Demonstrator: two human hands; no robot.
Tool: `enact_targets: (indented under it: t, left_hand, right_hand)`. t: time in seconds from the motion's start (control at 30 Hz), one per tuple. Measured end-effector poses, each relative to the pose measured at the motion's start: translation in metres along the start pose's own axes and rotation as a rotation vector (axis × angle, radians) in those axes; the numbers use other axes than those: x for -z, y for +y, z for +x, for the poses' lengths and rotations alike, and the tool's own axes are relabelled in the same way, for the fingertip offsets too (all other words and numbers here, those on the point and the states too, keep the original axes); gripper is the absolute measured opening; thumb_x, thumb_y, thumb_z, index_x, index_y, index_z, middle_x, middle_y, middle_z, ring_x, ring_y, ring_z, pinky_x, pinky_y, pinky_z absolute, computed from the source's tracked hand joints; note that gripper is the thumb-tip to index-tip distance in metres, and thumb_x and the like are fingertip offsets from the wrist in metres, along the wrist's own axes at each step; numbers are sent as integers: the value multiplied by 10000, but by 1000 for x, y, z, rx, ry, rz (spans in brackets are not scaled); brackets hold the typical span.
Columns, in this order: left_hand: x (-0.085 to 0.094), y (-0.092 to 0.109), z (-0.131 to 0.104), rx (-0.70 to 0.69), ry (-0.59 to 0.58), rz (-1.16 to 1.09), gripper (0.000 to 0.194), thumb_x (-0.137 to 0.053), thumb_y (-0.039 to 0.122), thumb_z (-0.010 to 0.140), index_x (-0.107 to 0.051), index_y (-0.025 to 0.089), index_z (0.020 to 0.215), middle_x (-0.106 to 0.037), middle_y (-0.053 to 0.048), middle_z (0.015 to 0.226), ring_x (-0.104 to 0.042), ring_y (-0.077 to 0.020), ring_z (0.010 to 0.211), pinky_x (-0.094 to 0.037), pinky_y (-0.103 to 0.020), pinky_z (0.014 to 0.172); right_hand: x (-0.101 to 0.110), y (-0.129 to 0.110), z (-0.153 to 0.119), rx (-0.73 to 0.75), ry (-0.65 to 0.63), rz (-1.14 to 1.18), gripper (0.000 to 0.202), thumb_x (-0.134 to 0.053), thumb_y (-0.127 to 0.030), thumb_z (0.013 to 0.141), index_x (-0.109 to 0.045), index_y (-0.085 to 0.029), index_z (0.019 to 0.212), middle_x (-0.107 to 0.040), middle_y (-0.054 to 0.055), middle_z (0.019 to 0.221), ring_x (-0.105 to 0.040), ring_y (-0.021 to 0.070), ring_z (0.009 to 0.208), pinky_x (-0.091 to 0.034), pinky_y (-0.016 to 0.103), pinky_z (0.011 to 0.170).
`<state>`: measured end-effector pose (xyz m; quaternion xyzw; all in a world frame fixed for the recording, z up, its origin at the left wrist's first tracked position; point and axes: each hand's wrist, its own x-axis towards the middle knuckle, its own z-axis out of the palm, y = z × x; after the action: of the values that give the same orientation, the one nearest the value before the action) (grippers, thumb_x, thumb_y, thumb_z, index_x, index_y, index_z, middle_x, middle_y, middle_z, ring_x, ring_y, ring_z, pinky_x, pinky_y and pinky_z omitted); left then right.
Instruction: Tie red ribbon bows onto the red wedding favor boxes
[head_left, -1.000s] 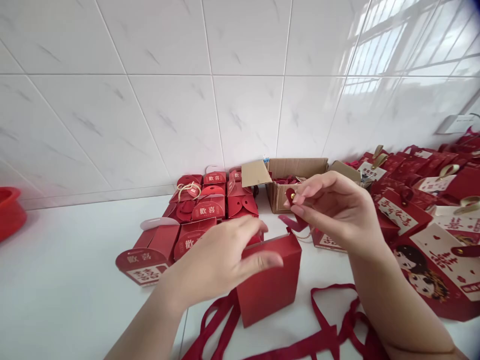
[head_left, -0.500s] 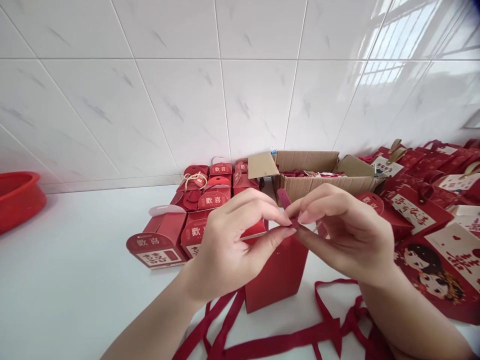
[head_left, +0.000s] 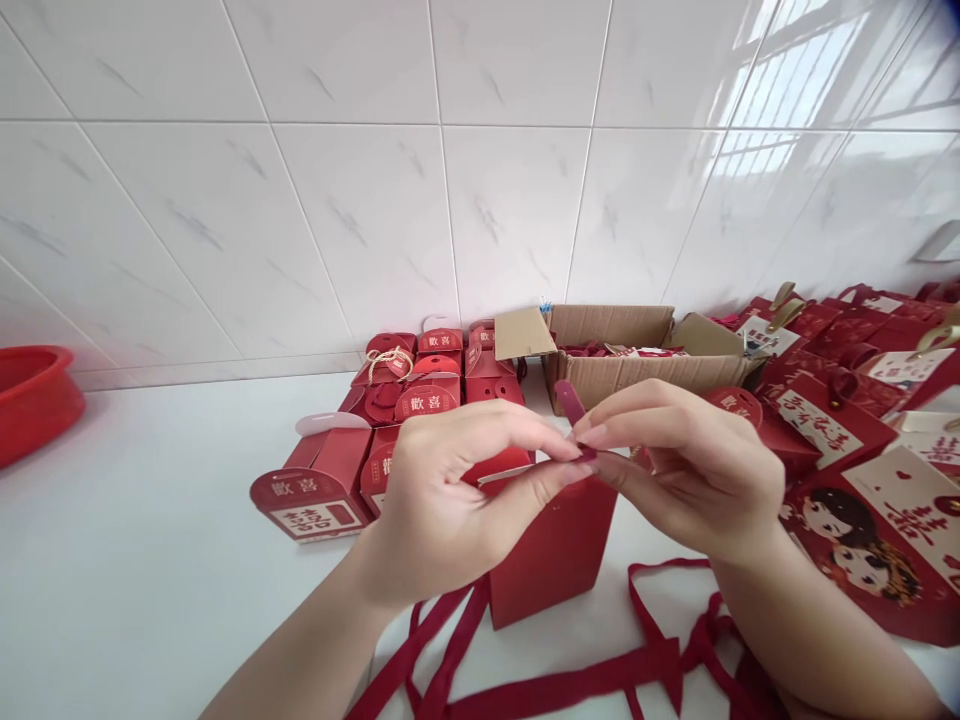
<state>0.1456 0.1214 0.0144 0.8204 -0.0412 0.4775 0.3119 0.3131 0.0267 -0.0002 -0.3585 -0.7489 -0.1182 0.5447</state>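
In the head view, the left hand (head_left: 454,500) and the right hand (head_left: 690,475) meet a little right of the centre of the frame. Both hold a small dark red strip (head_left: 569,399). The thumb and fingers of each hand are pressed together on it, and its rounded upper end stands out above the fingertips. The lower part of the strip is hidden by the fingers.

The strip is just above the top edge of a plain red box (head_left: 555,560), which stands upright on the white counter (head_left: 127,570). The left hand covers part of this box. In the lower middle of the frame, a dark red ribbon (head_left: 555,690) lies loosely in front of the box and reaches toward the lower right, under the right forearm.

Left of the centre there is a group of small red boxes (head_left: 319,478) with white and gold characters; a pale cord (head_left: 390,360) lies on one of them at the back. Behind the hands, an open carton (head_left: 645,376) stands near the tiled wall (head_left: 352,210), with red and white pieces inside. Many gift boxes (head_left: 862,545) fill the right side, and the nearest one shows two cartoon faces. A red basin (head_left: 37,405) is at the left edge.
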Motion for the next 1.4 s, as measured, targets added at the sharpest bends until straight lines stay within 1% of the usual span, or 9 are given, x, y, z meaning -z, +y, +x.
enact_targets:
  t: [0.13, 0.37, 0.6, 0.7, 0.8, 0.9, 1.13, 1.27, 1.4]
  left_hand:
    - [-1, -3, 0, 13, 30, 30, 146, -710, 89, 780, -694, 211, 858, -731, 6, 812, -692, -144, 741, -610, -275, 667]
    - [3, -3, 0, 59, 60, 86, 144, -740, 121, 767, -709, 246, 834, -742, 59, 803, -691, -95, 705, -611, -208, 660]
    - [11, -1, 4, 139, -98, 7, 137, -673, 115, 818, -707, 233, 879, -747, 30, 815, -694, -123, 701, -623, -224, 649]
    - [15, -3, 6, 82, -105, 57, 164, -664, 136, 825, -687, 240, 950, -731, 5, 867, -687, -142, 771, -614, -247, 680]
    - [17, -6, 6, 7, -171, 118, 198, -649, 112, 833, -679, 228, 991, -709, -17, 927, -671, -151, 864, -589, -264, 760]
    - [18, -6, 6, -38, -234, 113, 171, -619, 111, 857, -690, 232, 955, -697, -26, 917, -665, -139, 823, -578, -243, 703]
    - [21, -2, 7, -128, -264, 82, 193, -609, 99, 859, -704, 255, 921, -704, -32, 894, -667, -136, 784, -573, -226, 658]
    - [21, 0, 5, -125, -320, -11, 197, -592, 70, 861, -707, 229, 879, -670, -37, 835, -659, -127, 765, -568, -210, 635]
    - [17, 5, 2, -40, -323, -56, 194, -575, 54, 857, -695, 206, 847, -636, -38, 830, -641, -117, 741, -560, -212, 638]
  right_hand:
    - [-2, 1, 1, -22, -31, -8, 280, -615, 20, 777, -637, -168, 983, -659, 75, 895, -652, 144, 817, -564, 246, 668]
    - [-2, 1, 3, -8, -30, -35, 263, -650, -59, 807, -661, -209, 1023, -696, 69, 903, -676, 157, 827, -591, 254, 672]
    - [2, 0, 0, -44, -8, 10, 277, -582, -4, 814, -707, -218, 939, -713, 45, 871, -686, 143, 770, -582, 236, 623]
    - [2, 4, -1, -80, -19, 113, 287, -588, 10, 809, -713, -213, 938, -718, 40, 875, -688, 141, 768, -583, 234, 614]
    - [0, 7, -1, -150, -21, 295, 243, -613, 0, 812, -724, -196, 904, -716, 33, 808, -684, 128, 721, -579, 217, 588]
    - [-3, 7, -1, -233, -27, 505, 194, -633, -26, 816, -734, -180, 878, -711, 38, 799, -682, 119, 691, -586, 213, 583]
    - [-3, 5, -1, -425, -156, 798, 182, -664, -43, 800, -740, -190, 877, -707, 30, 760, -695, 123, 671, -598, 217, 590]
    - [-1, 3, -2, -493, -241, 915, 203, -672, -31, 788, -741, -195, 885, -706, 20, 766, -704, 122, 656, -597, 209, 593]
    - [-1, 1, -2, -491, -309, 985, 223, -662, -5, 786, -742, -182, 894, -702, 24, 777, -704, 116, 668, -593, 199, 603]
